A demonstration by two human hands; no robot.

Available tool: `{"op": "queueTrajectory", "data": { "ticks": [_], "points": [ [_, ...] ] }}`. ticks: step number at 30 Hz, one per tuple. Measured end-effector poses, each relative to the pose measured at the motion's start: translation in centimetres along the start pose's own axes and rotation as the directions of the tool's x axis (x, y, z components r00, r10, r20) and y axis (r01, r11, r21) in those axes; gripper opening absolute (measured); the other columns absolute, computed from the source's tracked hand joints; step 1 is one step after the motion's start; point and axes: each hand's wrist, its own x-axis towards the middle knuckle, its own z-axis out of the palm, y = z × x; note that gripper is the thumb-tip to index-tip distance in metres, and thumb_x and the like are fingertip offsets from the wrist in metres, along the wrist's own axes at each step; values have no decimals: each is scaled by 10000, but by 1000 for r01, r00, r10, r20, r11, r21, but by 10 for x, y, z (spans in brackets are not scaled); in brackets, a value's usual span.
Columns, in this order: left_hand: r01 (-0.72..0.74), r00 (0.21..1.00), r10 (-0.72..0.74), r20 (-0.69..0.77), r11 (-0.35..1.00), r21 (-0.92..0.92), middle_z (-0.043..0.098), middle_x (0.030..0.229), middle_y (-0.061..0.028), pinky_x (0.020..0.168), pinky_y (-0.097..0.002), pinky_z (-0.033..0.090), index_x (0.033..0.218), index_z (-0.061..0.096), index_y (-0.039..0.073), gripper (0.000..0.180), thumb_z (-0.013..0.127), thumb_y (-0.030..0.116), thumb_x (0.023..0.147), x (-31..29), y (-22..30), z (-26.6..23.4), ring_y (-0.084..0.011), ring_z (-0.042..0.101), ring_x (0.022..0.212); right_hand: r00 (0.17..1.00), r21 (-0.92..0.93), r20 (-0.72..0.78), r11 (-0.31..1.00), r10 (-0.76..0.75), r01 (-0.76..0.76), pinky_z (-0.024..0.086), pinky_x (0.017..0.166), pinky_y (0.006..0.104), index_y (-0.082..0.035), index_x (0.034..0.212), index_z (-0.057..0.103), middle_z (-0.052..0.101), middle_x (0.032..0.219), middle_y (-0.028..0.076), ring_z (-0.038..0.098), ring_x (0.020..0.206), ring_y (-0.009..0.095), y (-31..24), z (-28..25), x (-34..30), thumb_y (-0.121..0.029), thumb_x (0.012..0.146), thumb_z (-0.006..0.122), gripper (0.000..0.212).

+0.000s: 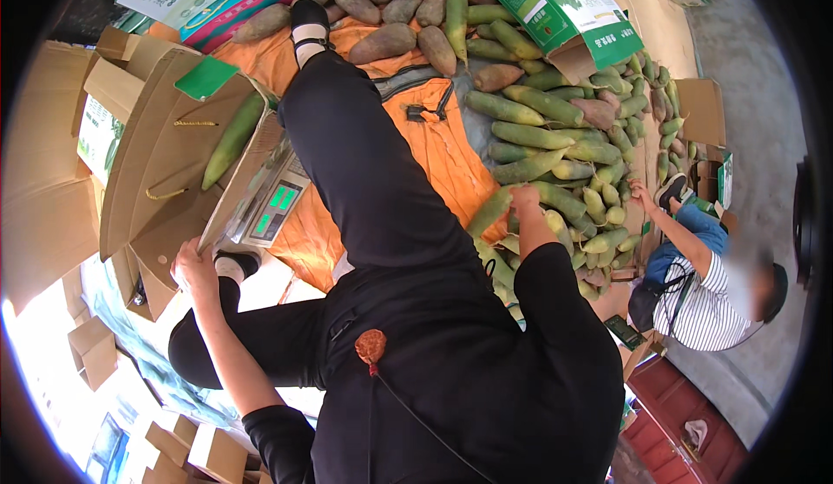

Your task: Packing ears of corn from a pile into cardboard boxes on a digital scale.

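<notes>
My left hand grips the near corner of an open cardboard box. Inside that box lies a single long green radish, and gold cord handles show on its brown inner wall. The box rests at a digital scale with lit green readouts; how much of it the pan carries is hidden. Over on the right, at the edge of the radish pile, my right hand is closed around the end of another green radish. That one tilts over an orange cloth.
Reddish-brown tubers lie at the far side near my outstretched foot. A green-and-white carton stands by the pile. Another person in a striped shirt crouches at the right, one hand at the pile. Empty cartons fill the lower left.
</notes>
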Motion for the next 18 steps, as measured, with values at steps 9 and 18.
{"op": "queueTrajectory", "data": {
  "ticks": [9,18],
  "points": [
    [72,997,-72,-39,997,-10,605,760,-112,762,-382,425,852,670,56,146,643,98,715,-7,1,-13,-301,595,775,957,842,95,491,273,-224,447,697,425,-72,1152,521,553,1070,111,546,883,266,-56,-37,24,-230,776,718,454],
    [101,995,-101,4,994,-37,608,755,-85,836,-384,388,837,685,90,130,623,94,723,3,14,-11,-263,594,832,904,707,180,587,388,-393,432,707,437,-112,1085,527,479,1109,90,470,937,264,-61,-53,17,-282,804,704,373]
  ]
}}
